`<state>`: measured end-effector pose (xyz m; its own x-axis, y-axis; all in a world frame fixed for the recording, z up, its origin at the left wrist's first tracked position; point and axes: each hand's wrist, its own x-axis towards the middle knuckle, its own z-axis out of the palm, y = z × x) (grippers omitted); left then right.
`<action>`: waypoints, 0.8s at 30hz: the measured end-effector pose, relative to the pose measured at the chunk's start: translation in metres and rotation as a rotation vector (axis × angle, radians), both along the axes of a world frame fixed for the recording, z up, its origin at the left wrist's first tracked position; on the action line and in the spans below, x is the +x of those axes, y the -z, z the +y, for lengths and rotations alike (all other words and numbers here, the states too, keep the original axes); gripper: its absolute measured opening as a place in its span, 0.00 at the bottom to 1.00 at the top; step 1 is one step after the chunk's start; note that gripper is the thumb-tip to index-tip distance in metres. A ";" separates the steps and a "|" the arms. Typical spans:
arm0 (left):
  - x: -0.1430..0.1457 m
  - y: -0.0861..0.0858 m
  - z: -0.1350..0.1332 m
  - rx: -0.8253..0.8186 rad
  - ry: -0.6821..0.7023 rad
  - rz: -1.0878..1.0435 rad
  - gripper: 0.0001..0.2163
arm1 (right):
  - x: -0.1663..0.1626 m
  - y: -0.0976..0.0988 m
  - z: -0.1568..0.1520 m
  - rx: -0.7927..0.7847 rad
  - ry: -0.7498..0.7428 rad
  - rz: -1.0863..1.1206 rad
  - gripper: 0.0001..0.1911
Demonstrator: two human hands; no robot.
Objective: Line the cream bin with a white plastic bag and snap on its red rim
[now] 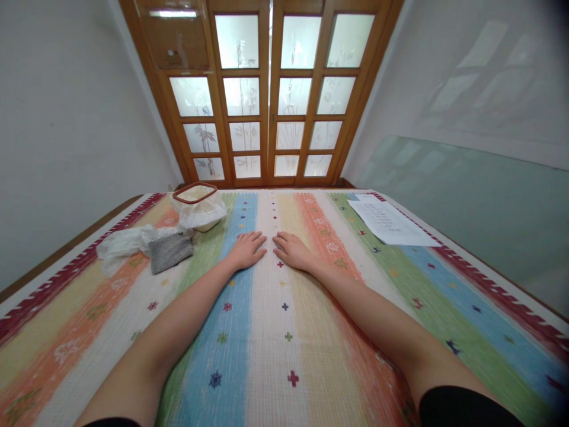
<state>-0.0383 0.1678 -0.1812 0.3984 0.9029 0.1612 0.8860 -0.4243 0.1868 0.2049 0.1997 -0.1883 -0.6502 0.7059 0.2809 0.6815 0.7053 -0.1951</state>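
Note:
Both of my hands lie palm down on a striped, patterned tablecloth [267,356]. My left hand [247,249] rests on the blue stripe, its fingers stretched out and pointing forward and inward. Across a narrow gap, my right hand [291,249] lies flat on the white and yellow stripes, fingers extended. Neither holds anything. Left of my left hand are a grey cloth [171,252] and a container with a reddish-brown rim [178,196], partly wrapped in a white plastic bag [207,210].
More crumpled white plastic [122,246] lies left of the grey cloth. Printed paper sheets [386,222] rest at the far right. Beyond the table stand wooden doors with glass panes [267,169]. Walls rise on both sides, with a pale green panel [480,207] at right.

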 end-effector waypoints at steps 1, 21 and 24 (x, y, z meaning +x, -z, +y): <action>-0.001 0.001 0.001 0.001 -0.018 0.000 0.27 | 0.000 0.000 -0.001 -0.006 0.000 0.003 0.28; -0.005 0.001 -0.002 -0.138 -0.018 0.084 0.37 | -0.006 0.002 -0.008 -0.081 -0.056 -0.034 0.39; 0.000 0.001 -0.005 -0.116 -0.047 0.100 0.36 | -0.006 0.001 -0.007 -0.083 -0.051 -0.059 0.40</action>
<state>-0.0388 0.1625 -0.1824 0.3638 0.9313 0.0162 0.9212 -0.3623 0.1418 0.1987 0.1923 -0.1895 -0.6999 0.6904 0.1828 0.6570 0.7228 -0.2144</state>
